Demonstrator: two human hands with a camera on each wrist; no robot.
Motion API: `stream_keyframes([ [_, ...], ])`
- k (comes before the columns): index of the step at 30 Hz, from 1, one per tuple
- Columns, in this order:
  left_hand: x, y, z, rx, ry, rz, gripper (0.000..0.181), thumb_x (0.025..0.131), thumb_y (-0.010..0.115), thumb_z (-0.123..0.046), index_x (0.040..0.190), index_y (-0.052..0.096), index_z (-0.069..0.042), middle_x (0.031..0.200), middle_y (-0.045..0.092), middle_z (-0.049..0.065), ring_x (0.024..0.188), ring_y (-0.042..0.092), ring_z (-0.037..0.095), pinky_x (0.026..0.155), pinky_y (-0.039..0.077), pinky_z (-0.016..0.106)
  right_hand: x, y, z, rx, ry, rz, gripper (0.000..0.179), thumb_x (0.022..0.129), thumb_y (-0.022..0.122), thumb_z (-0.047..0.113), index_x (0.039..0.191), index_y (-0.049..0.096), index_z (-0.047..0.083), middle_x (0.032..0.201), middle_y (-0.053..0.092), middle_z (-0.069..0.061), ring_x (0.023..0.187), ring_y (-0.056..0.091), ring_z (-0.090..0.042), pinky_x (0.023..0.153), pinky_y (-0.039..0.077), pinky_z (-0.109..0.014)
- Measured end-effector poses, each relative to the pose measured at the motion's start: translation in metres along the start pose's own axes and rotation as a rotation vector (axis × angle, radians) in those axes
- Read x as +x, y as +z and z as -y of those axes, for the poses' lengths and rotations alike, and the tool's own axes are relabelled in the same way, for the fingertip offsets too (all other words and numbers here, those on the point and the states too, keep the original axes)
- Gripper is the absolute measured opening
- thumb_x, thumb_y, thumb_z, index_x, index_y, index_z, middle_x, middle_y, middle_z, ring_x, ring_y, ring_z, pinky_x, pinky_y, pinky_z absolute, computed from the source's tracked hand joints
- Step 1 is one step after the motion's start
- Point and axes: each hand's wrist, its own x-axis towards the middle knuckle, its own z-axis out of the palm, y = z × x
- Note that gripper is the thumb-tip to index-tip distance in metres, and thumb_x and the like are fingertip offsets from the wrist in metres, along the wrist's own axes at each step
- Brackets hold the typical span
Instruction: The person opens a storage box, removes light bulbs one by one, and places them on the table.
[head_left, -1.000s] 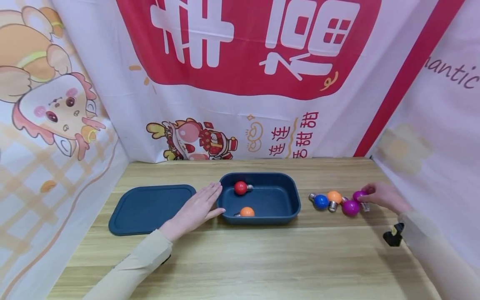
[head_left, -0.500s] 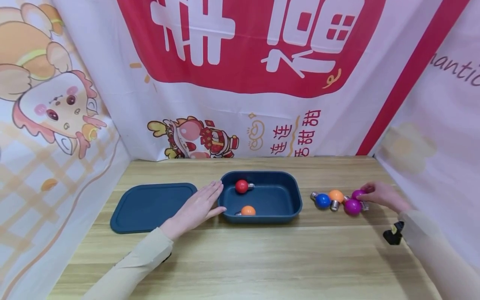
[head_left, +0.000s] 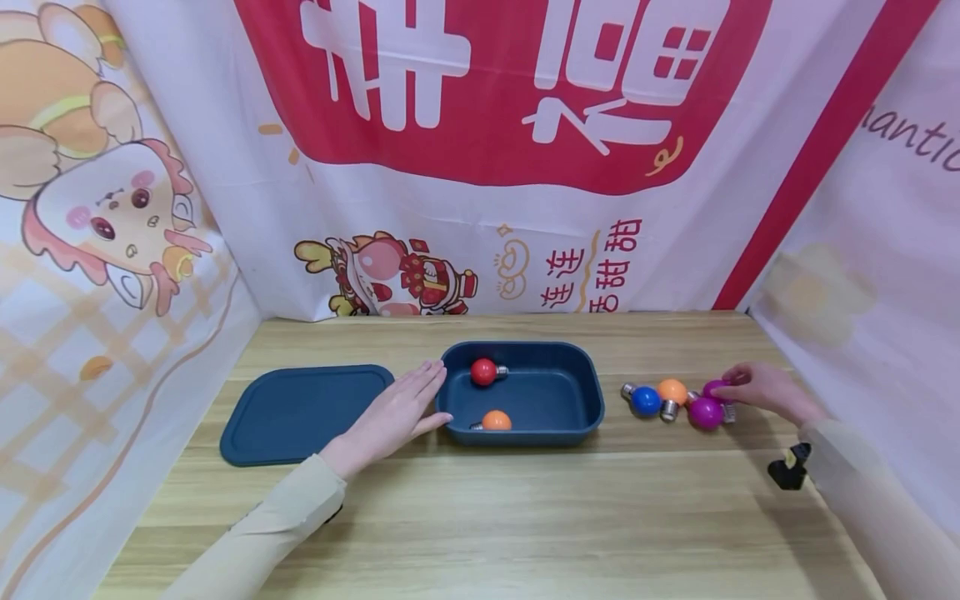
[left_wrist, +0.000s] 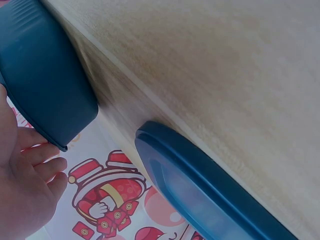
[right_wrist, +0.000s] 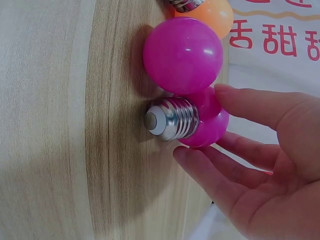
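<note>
My right hand (head_left: 768, 392) has thumb and fingers around a magenta light bulb (right_wrist: 207, 125), whose metal screw base points toward the camera in the right wrist view. A second magenta bulb (head_left: 706, 413) lies against it. Beside them on the table are an orange bulb (head_left: 672, 392) and a blue bulb (head_left: 646, 402). My left hand (head_left: 393, 412) has its fingers extended at the left end of a dark blue box (head_left: 555, 437), fingertips right at the rim. Inside that box lie a red bulb (head_left: 483, 372) and another orange bulb (head_left: 497, 421).
A flat dark blue lid (head_left: 300, 417) lies left of the box, partly behind the left hand. Printed cloth hangs (head_left: 525, 250) along the back and both sides of the wooden table (head_left: 510, 517).
The magenta bulb in the right hand has turned a little, its base shifting left behind the second magenta bulb. The left hand keeps its place at the box.
</note>
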Motion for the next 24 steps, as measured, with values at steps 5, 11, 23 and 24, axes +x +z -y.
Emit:
stream_keyframes([
  [5,-0.0003,-0.0009,-0.0010,-0.001,-0.001,-0.001,0.076,0.098,0.051,-0.055,0.153,0.036,-0.005,0.160,0.036,0.012,0.150,0.034,0.031,0.118,0.036,0.049,-0.0018,-0.0012,0.0003,-0.006,0.007,0.003,0.056,0.094,0.066,0.037,0.117,0.060,-0.014,0.115,0.064,-0.035,0.102,0.063,-0.046,0.081,0.054,-0.053],
  [11,-0.0003,-0.0008,-0.0014,-0.005,0.002,-0.007,0.075,0.098,0.051,-0.055,0.153,0.037,-0.005,0.160,0.037,0.013,0.149,0.034,0.031,0.118,0.037,0.049,-0.0025,-0.0006,-0.0006,-0.010,0.015,0.001,0.060,0.093,0.065,0.042,0.118,0.061,-0.012,0.114,0.065,-0.033,0.100,0.064,-0.042,0.080,0.054,-0.050],
  [23,-0.0003,0.0007,-0.0008,-0.011,-0.005,-0.011,0.075,0.098,0.052,-0.056,0.152,0.038,-0.005,0.160,0.036,0.012,0.149,0.035,0.031,0.119,0.036,0.049,-0.0038,-0.0043,0.0013,0.006,0.044,0.008,0.067,0.096,0.061,0.046,0.124,0.055,-0.015,0.119,0.062,-0.035,0.106,0.061,-0.047,0.082,0.054,-0.054],
  [24,-0.0002,0.0007,-0.0008,-0.012,-0.006,-0.010,0.076,0.098,0.051,-0.056,0.152,0.038,-0.006,0.160,0.036,0.012,0.149,0.035,0.032,0.119,0.036,0.049,-0.0037,-0.0047,0.0014,0.007,0.046,0.007,0.068,0.096,0.060,0.046,0.125,0.055,-0.015,0.120,0.062,-0.035,0.107,0.061,-0.048,0.083,0.055,-0.054],
])
